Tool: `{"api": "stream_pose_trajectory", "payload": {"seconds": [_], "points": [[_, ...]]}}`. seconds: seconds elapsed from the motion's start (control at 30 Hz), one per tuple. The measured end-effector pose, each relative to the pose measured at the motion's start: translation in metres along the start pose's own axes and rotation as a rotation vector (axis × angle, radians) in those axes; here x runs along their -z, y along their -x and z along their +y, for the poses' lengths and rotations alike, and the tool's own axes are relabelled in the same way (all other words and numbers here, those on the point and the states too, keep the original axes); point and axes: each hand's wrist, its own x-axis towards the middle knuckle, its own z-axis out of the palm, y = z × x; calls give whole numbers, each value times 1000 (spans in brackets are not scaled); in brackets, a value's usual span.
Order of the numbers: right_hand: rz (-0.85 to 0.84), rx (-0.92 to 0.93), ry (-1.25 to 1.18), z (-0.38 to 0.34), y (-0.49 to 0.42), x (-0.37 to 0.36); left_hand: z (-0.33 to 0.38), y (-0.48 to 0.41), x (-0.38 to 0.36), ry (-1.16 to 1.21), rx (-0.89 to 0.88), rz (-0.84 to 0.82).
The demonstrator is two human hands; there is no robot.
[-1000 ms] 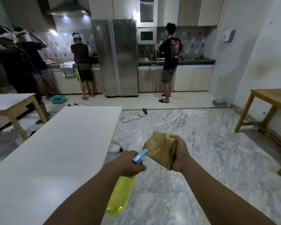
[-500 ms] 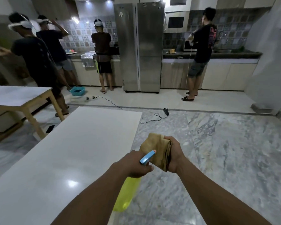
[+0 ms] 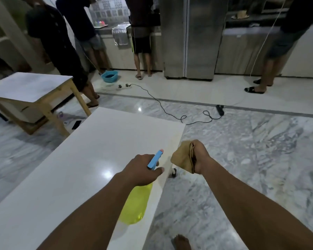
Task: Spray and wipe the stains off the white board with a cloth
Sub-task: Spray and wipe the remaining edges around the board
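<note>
Left hand [image 3: 141, 168] is wrapped round the neck of the bottle [image 3: 135, 204]. The blue nozzle [image 3: 154, 159] points far and slightly right, over the near-right part of the board [image 3: 79, 168]. Right hand [image 3: 200, 157] is clenched on the bunched cloth [image 3: 182, 159], just off the board's right edge, over the floor [image 3: 242, 168].

Board lies flat, left of centre, running near to far. Surface is glossy, with lamp glare on it. A faint yellowish smear along the far right edge may be the stain; can't be sure.

Handling, my read:
- **Bottle:** thin plastic, light to medium, with the weight hanging below the grip. Hold it at the neck with a finger on the trigger; the trigger finger is hidden from here. It gets slippery when wet.
- **Cloth:** soft and limp. A wad in the palm is fine for carrying; flatten it for more contact when wiping.
- **Board:** stiff and smooth. A caster [image 3: 174, 172] shows under the right edge, so hard sideways strokes might roll it. Press down and use short strokes.

No wet patch visible on the board.
</note>
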Motion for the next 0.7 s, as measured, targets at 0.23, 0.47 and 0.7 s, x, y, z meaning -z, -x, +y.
{"api": "stream_pose_trajectory", "payload": {"seconds": [0.23,0.47,0.7], "points": [[328,59,332,-95,-161,-10,-8,-123,23,65,58,-28],[313,247,1172,-65,-275,-45,-30,-178,18,170,91,-1],[501,599,1603,-31,-313,-36,-51,-186,1,249,86,17]]}}
